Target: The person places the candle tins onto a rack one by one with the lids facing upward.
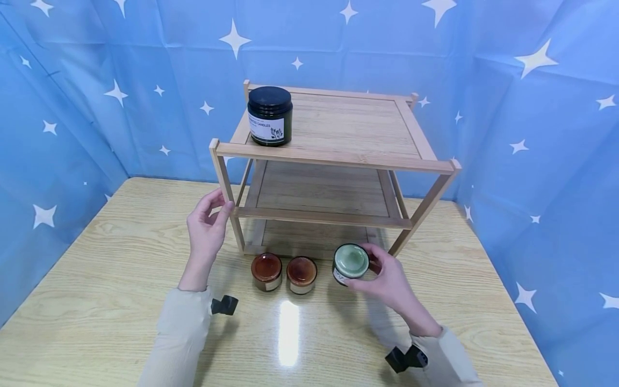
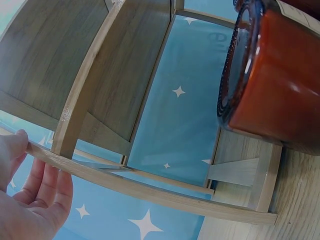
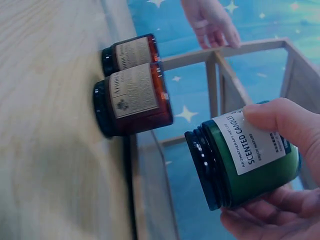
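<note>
My right hand (image 1: 387,274) grips a green scented candle jar (image 3: 250,155) between thumb and fingers. The jar is upside down, its dark lid towards the table and its green glass base up. My left hand (image 1: 209,223) pinches the left front post of a wooden shelf rack (image 1: 333,217), near the middle shelf. Between the hands, in front of the rack, two amber candle jars stand inverted on the table: a left one (image 1: 266,271) and a right one (image 1: 302,275). Their printed labels show in the right wrist view.
A large dark candle jar (image 1: 270,115) with a black lid stands upright at the left of the rack's top shelf. The wood-grain table (image 1: 121,279) extends on both sides. A blue curtain (image 1: 159,70) with white stars hangs behind and beside it.
</note>
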Demonstrator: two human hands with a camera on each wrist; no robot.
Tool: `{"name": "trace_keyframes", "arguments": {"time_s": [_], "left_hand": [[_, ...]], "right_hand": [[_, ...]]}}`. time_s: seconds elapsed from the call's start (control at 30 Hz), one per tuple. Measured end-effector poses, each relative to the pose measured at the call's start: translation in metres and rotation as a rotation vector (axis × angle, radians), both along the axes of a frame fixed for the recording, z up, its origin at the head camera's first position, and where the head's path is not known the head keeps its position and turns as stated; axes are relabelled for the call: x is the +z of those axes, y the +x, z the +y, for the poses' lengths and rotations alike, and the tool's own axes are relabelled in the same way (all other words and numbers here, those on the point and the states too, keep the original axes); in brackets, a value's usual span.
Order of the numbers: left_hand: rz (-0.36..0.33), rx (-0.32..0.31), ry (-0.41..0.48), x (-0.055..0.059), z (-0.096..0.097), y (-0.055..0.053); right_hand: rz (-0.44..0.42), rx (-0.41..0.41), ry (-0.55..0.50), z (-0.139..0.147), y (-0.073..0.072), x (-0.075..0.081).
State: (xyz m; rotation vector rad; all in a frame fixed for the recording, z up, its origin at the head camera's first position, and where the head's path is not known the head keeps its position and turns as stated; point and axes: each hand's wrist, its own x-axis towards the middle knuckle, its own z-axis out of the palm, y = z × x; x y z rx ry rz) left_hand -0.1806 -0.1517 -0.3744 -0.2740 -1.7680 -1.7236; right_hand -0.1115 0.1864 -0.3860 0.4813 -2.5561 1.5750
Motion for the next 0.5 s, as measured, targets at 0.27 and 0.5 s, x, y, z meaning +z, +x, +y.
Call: {"name": "trace_keyframes", "arguments": {"time_s": [0.27, 0.5], "left_hand": [[-0.002, -0.006, 0.013, 0.000, 0.000, 0.000], [-0.001, -0.006, 0.008, 0.001, 0.001, 0.001]], "right_hand": [[0.031, -0.009, 0.014, 0.001, 0.000, 0.019], [0.084, 0.004, -0.002, 0.002, -0.003, 0.036]]}}
